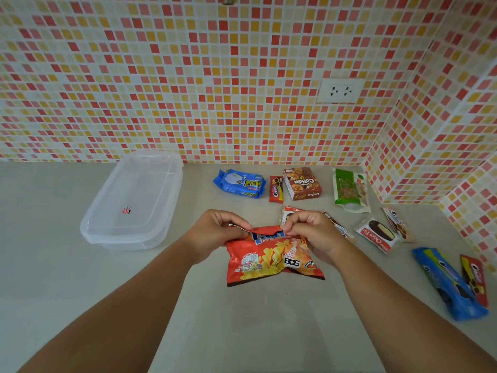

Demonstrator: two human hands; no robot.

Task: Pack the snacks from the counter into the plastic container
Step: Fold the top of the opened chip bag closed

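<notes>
both hands, left (215, 230) and right (313, 232), pinching the red chip bag's (271, 257) top edge mid-counter. better to fold flat (squeeze air out) before dropping into the plastic container (134, 200) far left.

Red-orange chip bag (271, 257), blue wafer pack (239, 183), brown box (302, 183) (wall (188, 76): red-yellow-pink mosaic).

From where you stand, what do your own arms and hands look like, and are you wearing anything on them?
Two bare forearms reach in from the bottom of the view. No sleeves show, and I see no gloves, watch, bracelets or rings on the left hand or the right hand. The fingernails look short and unpainted.
</notes>
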